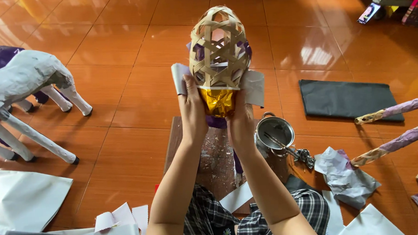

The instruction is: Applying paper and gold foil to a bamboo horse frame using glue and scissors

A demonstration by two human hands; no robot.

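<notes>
I hold up a woven bamboo egg-shaped frame with both hands. Its lower end is wrapped in gold foil with purple foil beneath. A white paper strip runs around the frame's middle and sticks out at both sides. My left hand grips the frame's left side, thumb pressed on the paper. Against the right side, my right hand presses the paper too. Below them lies a worn wooden board on the tiled floor.
A paper-covered animal figure with white legs stands at left. A small metal pot with a tool sits right of the board. A dark sheet, crumpled paper, foil-wrapped legs and white sheets lie around.
</notes>
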